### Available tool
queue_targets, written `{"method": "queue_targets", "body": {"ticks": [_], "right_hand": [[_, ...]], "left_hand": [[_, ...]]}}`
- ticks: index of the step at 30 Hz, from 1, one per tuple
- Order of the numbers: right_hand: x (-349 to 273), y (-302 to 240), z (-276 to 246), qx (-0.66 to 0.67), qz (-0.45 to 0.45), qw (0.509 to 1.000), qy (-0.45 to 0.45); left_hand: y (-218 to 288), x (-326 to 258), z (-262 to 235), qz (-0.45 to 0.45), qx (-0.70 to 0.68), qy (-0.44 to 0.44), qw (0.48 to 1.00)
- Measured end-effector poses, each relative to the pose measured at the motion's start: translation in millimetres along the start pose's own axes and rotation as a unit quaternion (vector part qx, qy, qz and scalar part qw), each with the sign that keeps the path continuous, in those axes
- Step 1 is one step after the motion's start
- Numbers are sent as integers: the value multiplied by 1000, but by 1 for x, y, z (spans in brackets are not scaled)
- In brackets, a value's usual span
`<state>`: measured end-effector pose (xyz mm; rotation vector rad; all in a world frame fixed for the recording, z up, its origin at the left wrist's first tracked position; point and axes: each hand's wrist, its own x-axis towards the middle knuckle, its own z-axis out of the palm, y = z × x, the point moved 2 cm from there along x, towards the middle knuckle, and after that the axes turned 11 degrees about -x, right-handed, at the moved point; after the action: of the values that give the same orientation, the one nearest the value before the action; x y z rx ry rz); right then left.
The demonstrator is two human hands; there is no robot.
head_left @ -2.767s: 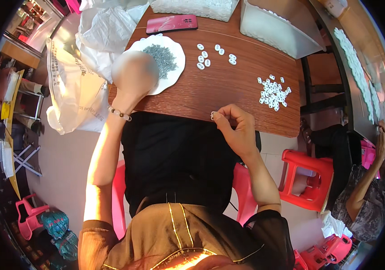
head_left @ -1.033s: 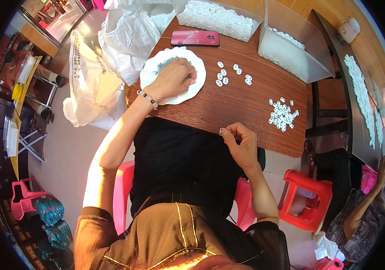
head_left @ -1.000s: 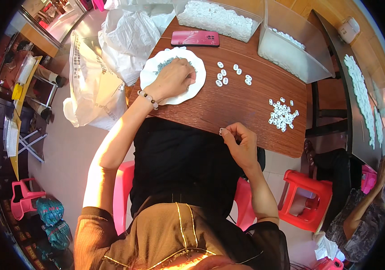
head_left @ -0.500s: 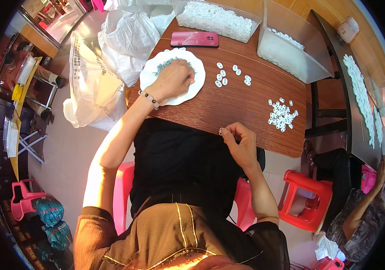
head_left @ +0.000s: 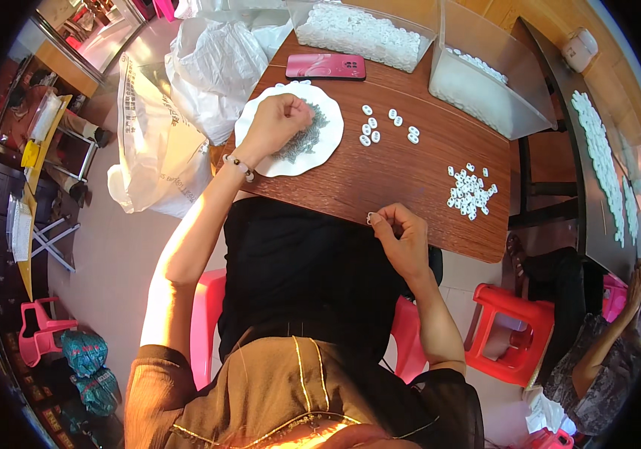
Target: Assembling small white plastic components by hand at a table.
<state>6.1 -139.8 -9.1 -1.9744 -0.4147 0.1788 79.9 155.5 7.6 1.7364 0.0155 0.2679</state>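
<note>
Over a white wavy-edged plate (head_left: pixel 332 153) I hold my left hand (head_left: pixel 274 123), its fingertips closed together above a heap of tiny grey metal-looking pieces (head_left: pixel 307 142). Whether anything is pinched there is too small to see. At the near edge of the brown table, my right hand (head_left: pixel 407 236) grips a small white piece (head_left: pixel 371 218) between thumb and forefinger. Right of it lies a loose heap of small white pieces (head_left: pixel 470 193). Several white oval pieces (head_left: pixel 366 140) with dark marks are spread farther back, between the plate and that heap.
A pink phone (head_left: pixel 326 67) lies behind the plate. Two clear bins (head_left: pixel 485 105) of white pieces stand along the table's far side. White sacks (head_left: pixel 159 150) rest at the left. On the right are a red stool (head_left: pixel 511 329) and another person's arm (head_left: pixel 612 329) beside a dark table.
My left hand has shifted slightly left and up over the plate, uncovering more of the grey heap. The right hand stays nearly still with its white piece.
</note>
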Motion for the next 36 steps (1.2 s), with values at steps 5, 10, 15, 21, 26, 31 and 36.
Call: {"method": "queue_targets", "body": {"ticks": [5,10,15,21,26,31,36], "right_hand": [[0,0,-1,1,4,1000,3],[3,-2,0,9,-7,1000,11],[3,2,1,7,3,1000,9],[6,1,1,-1,9,1000,9],[14,-6,-4,-17,13,1000,0],[26,-11,-6,-23,4,1000,-5],[38,-24,-4,-78,-15,997,-15]], "left_hand": [[1,-5,-7,-109,-82,-9,991],[-1,-13,-17,-158,-125,4,980],[3,-18,-16,-207,-247,5,947],[7,-26,-19,-182,-237,-10,954],[19,-34,-13,-185,-243,8,952],[21,-43,-6,-191,-281,17,940],[14,-44,-7,-150,-203,41,967]]}}
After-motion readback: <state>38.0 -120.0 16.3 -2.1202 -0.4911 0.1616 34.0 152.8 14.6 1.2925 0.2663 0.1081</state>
